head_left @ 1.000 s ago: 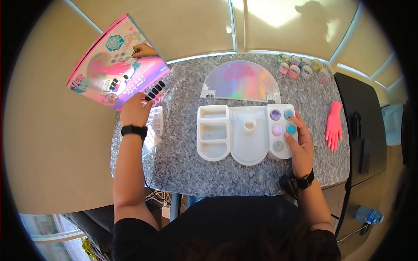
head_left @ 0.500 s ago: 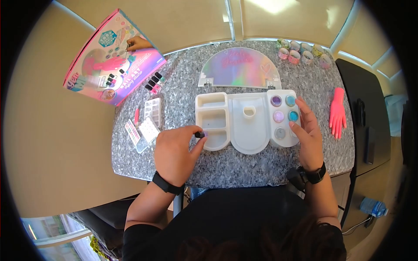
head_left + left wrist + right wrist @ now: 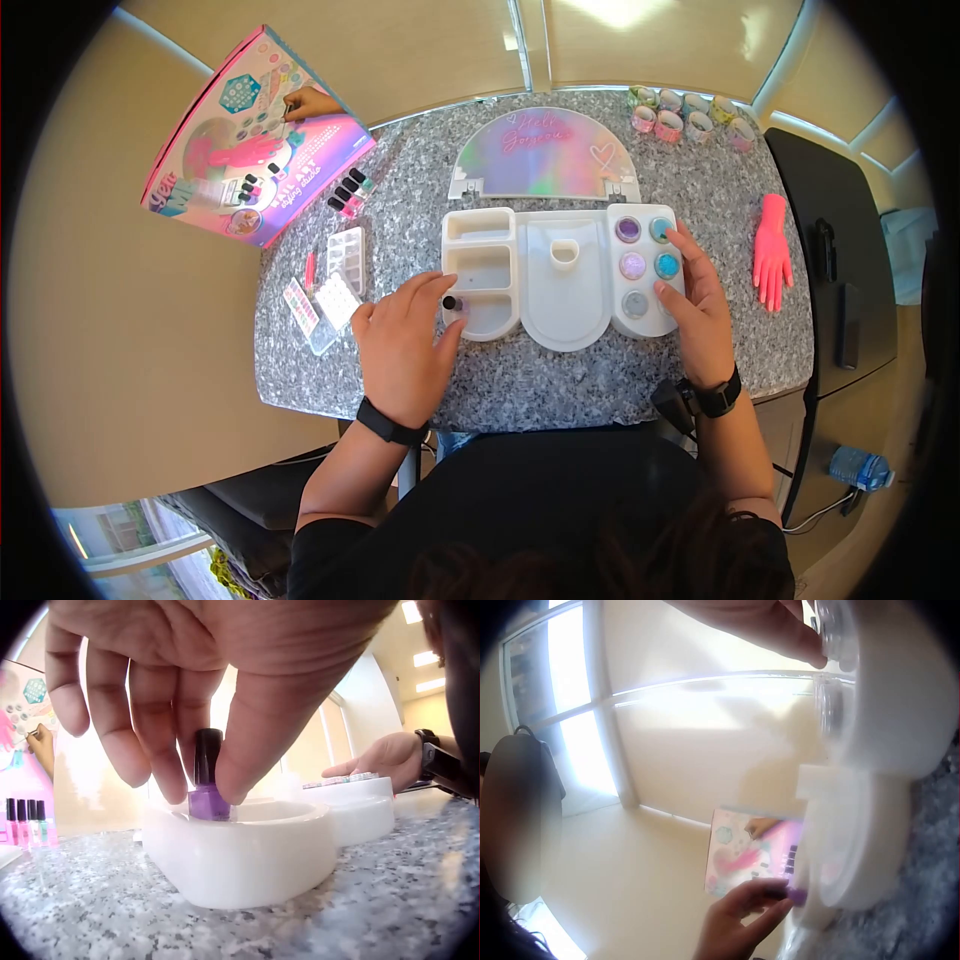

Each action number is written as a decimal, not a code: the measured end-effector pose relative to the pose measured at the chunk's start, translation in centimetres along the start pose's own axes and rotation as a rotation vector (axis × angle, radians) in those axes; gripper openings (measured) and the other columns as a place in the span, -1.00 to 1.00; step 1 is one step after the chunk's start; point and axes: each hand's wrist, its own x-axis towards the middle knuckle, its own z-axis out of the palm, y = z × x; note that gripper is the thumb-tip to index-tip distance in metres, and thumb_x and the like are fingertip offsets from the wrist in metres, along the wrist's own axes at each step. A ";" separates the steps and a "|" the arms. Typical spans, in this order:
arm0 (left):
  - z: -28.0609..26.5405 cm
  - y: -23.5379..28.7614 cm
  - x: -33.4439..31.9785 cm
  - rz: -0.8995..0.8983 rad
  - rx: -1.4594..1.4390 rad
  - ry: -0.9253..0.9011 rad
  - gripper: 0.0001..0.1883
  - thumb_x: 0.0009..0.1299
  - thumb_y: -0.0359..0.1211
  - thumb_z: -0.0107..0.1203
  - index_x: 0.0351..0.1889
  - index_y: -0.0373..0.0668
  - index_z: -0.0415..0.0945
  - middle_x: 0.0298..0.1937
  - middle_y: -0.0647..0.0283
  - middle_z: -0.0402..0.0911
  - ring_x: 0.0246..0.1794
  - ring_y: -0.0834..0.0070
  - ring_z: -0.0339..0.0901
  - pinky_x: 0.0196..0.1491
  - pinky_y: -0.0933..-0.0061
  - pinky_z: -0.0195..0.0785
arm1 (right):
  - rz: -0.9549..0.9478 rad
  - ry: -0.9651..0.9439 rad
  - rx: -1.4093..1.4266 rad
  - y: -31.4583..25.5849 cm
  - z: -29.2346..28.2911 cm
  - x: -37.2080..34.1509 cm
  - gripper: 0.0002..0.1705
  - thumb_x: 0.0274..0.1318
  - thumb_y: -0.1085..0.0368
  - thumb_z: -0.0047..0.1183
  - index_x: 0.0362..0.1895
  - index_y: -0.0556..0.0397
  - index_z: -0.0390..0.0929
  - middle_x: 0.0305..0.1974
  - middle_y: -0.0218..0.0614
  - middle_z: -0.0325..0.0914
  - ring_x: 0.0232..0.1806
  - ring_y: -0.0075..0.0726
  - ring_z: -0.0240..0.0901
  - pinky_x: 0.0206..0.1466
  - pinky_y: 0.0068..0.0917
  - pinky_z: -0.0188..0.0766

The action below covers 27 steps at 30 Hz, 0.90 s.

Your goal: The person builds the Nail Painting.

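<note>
Purple glass with a black cap identifies the nail polish bottle (image 3: 209, 804), which is positioned upright at the outer wall of the lower-left compartment (image 3: 490, 317) of the white tray (image 3: 566, 325). Its base is hidden by the rim; full seating on the compartment floor cannot be confirmed. The bottle is flanked by the thumb and forefinger of the left hand (image 3: 403, 350), whose fingers are spread and loosely bent. A narrow gap is seen at the forefinger; thumb contact cannot be told for certain.

Tipping of the bottle could be caused by a sideways nudge from the thumb, since the compartment is much wider than the base. If the base is caught on the wall, a fall could also result.

The right hand (image 3: 705, 325) is rested on the tray's right section, thumb and forefinger parted beside the teal glitter pots (image 3: 666, 265). Uneven pressure there could cause the tray to be shifted on the bench (image 3: 520, 395) or a pot to be dislodged.

Beyond the tray, the iridescent panel (image 3: 545, 160) is laid. Four capped bottles (image 3: 350, 192) are placed near the printed box (image 3: 270, 150); the pink model hand (image 3: 771, 250) is located at far right.
</note>
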 end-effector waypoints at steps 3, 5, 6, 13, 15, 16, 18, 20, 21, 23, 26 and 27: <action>-1.1 -1.1 0.3 -0.056 -0.085 -0.077 -0.61 0.38 -0.31 0.48 0.16 -0.07 0.74 0.24 0.22 0.79 -0.10 0.24 0.67 0.14 0.24 0.41 | -0.027 -0.003 -0.064 0.3 -0.1 -0.1 -0.28 0.41 0.53 0.11 0.63 0.10 0.38 0.79 0.11 0.00 0.81 -0.02 0.01 0.80 -0.14 -0.03; -1.9 -2.8 1.3 -0.153 -0.246 -0.169 -0.60 0.37 -0.36 0.48 0.17 -0.11 0.72 0.30 0.27 0.77 -0.15 0.34 0.62 0.07 0.34 0.46 | -0.037 0.007 -0.114 0.6 0.2 -0.3 -0.31 0.45 0.50 0.10 0.63 0.09 0.38 0.79 0.12 -0.01 0.81 -0.01 -0.01 0.80 -0.13 -0.05; -2.1 -4.2 1.9 -0.158 -0.248 -0.167 -0.60 0.37 -0.36 0.48 0.17 -0.11 0.72 0.30 0.27 0.77 -0.15 0.34 0.62 0.07 0.34 0.46 | -0.048 0.020 -0.158 0.7 0.2 -0.4 -0.33 0.48 0.46 0.10 0.63 0.09 0.38 0.79 0.12 -0.03 0.82 0.00 -0.03 0.81 -0.13 -0.08; -0.7 -16.0 8.6 -0.420 -0.137 0.044 -0.59 0.44 -0.06 0.47 0.15 -0.03 0.76 0.24 0.22 0.82 -0.02 0.33 0.72 0.19 0.14 0.48 | -0.051 -0.005 -0.149 1.0 0.0 -0.5 -0.36 0.54 0.40 0.06 0.64 0.07 0.36 0.81 0.13 -0.07 0.85 0.00 -0.13 0.82 -0.11 -0.16; 1.9 -19.2 9.3 -0.442 0.147 -0.042 -0.43 0.41 0.16 0.41 0.21 0.03 0.77 0.26 0.21 0.82 0.19 0.23 0.76 0.38 -0.10 0.32 | -0.041 -0.013 -0.121 0.8 0.0 -0.6 -0.35 0.55 0.41 0.05 0.65 0.05 0.35 0.82 0.12 -0.10 0.85 -0.01 -0.15 0.82 -0.12 -0.18; 2.6 -19.8 9.6 -0.446 0.148 -0.039 -0.43 0.41 0.16 0.41 0.21 0.03 0.77 0.26 0.21 0.82 0.19 0.23 0.76 0.38 -0.10 0.32 | -0.044 -0.017 -0.121 0.8 0.1 -0.7 -0.35 0.55 0.41 0.05 0.65 0.05 0.35 0.82 0.12 -0.10 0.85 -0.01 -0.15 0.82 -0.12 -0.18; 3.9 -20.8 10.3 -0.540 0.263 -0.222 -0.34 0.39 0.28 0.36 0.28 0.09 0.74 0.25 0.22 0.83 0.32 0.17 0.73 0.49 -0.23 0.13 | -0.041 -0.008 -0.114 0.8 0.1 -0.8 -0.36 0.55 0.42 0.04 0.65 0.04 0.36 0.82 0.10 -0.11 0.85 -0.01 -0.15 0.82 -0.12 -0.17; 4.4 -21.3 10.6 -0.552 0.322 -0.280 -0.31 0.37 0.30 0.35 0.29 0.09 0.74 0.23 0.20 0.84 0.29 0.20 0.74 0.44 -0.17 0.23 | -0.045 -0.007 -0.104 0.9 0.2 -0.8 -0.36 0.55 0.42 0.03 0.64 0.04 0.36 0.82 0.09 -0.11 0.85 -0.02 -0.15 0.82 -0.12 -0.17; 4.6 -21.6 10.4 -0.542 0.333 -0.296 -0.35 0.38 0.27 0.36 0.25 0.07 0.75 0.19 0.19 0.85 0.25 0.19 0.75 0.41 -0.19 0.26 | -0.048 -0.005 -0.095 0.9 0.2 -0.8 -0.37 0.55 0.43 0.02 0.64 0.04 0.36 0.82 0.08 -0.11 0.85 -0.02 -0.15 0.82 -0.12 -0.16; 3.8 -20.2 9.8 -0.531 0.342 -0.315 -0.39 0.40 0.23 0.36 0.21 0.04 0.76 0.15 0.19 0.86 0.22 0.19 0.76 0.37 -0.21 0.29 | -0.046 -0.002 -0.103 0.8 0.3 -0.9 -0.37 0.55 0.44 0.02 0.64 0.05 0.37 0.82 0.08 -0.10 0.85 -0.02 -0.14 0.82 -0.12 -0.16; 0.5 -14.7 7.5 -0.266 0.172 -0.018 -0.66 0.47 -0.04 0.39 -0.04 -0.08 0.76 -0.02 0.18 0.83 0.05 0.11 0.76 0.23 -0.07 0.42 | -0.063 -0.008 -0.131 0.9 0.2 -0.7 -0.38 0.55 0.45 0.01 0.62 0.05 0.38 0.82 0.08 -0.09 0.84 -0.03 -0.12 0.82 -0.12 -0.15; -0.9 -12.1 7.0 -0.147 0.072 0.051 -0.74 0.49 -0.14 0.40 -0.10 -0.12 0.74 -0.07 0.17 0.82 -0.01 0.08 0.76 0.16 -0.02 0.48 | -0.077 -0.008 -0.149 0.9 0.3 -0.8 -0.39 0.54 0.45 0.02 0.61 0.05 0.39 0.82 0.08 -0.08 0.84 -0.03 -0.10 0.82 -0.12 -0.15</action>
